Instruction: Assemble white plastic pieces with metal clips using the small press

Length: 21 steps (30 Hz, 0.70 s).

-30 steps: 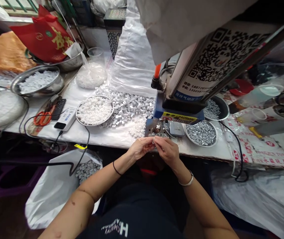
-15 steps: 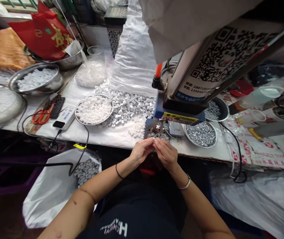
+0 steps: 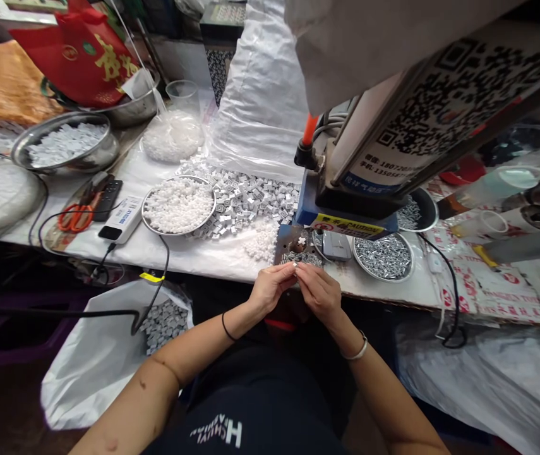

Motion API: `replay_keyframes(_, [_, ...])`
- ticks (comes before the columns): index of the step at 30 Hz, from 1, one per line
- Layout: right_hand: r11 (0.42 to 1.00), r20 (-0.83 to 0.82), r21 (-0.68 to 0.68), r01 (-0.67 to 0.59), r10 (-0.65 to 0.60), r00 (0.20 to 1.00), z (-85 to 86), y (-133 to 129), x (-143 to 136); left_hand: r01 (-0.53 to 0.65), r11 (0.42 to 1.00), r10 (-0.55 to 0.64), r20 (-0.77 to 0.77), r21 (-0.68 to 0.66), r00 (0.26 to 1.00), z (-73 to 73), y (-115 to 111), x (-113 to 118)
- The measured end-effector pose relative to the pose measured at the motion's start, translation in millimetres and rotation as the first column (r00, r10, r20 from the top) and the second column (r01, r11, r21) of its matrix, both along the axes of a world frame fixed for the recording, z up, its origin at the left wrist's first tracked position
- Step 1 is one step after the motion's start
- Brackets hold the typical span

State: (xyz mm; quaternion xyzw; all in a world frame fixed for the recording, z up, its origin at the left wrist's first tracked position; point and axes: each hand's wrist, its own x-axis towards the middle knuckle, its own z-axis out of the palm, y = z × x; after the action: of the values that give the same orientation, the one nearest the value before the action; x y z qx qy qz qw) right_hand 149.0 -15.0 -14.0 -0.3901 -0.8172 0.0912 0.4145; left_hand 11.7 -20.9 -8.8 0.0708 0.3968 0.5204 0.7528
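My left hand and my right hand meet fingertip to fingertip at the table's front edge. Between them they pinch a small white piece, mostly covered by the fingers, so its exact kind is hidden. Just beyond the fingertips lies the dark metal base plate of a press, with a white cross-shaped part on it and small metal pins heaped along its near side. Above the plate is the press's blue body with a yellow caution label.
Left of the plate are loose white beads, many grey-white square pieces and a bowl of white beads. On the right stands a bowl of metal pins. A white power bank and orange-handled scissors lie farther left. Below hangs a white sack.
Both hands stay together at nearly the same spot, their fingertips shifted slightly, and the white piece between them shows more clearly. The view has moved a little.
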Motion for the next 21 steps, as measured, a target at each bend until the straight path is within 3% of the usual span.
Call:
replay_keyframes(9, [1.000,0.043,-0.002,-0.004,0.004,0.999,-5.7,-4,0,-0.020,0.999,0.021,0.021,-0.048,1.000,1.7,-1,-2])
replay_keyframes(12, [0.997,0.022,-0.023,0.076,-0.076,0.997,-3.5,-4,-1,0.030,0.999,-0.031,-0.045,-0.029,0.999,1.5,0,-3])
replay_keyframes(15, [0.961,-0.090,-0.201,0.190,-0.211,0.973,4.8,7,2,0.124,0.987,-0.095,-0.260,0.099,0.961,1.7,10,-6])
replay_keyframes(18, [0.893,-0.213,-0.388,0.230,-0.330,0.920,13.7,29,8,0.137,0.925,0.091,-0.556,0.354,0.826,2.3,32,-11])
replay_keyframes(21, [0.871,-0.241,-0.434,0.230,-0.359,0.902,16.8,51,11,0.230,0.833,0.190,-0.651,0.502,0.735,2.2,54,-13])
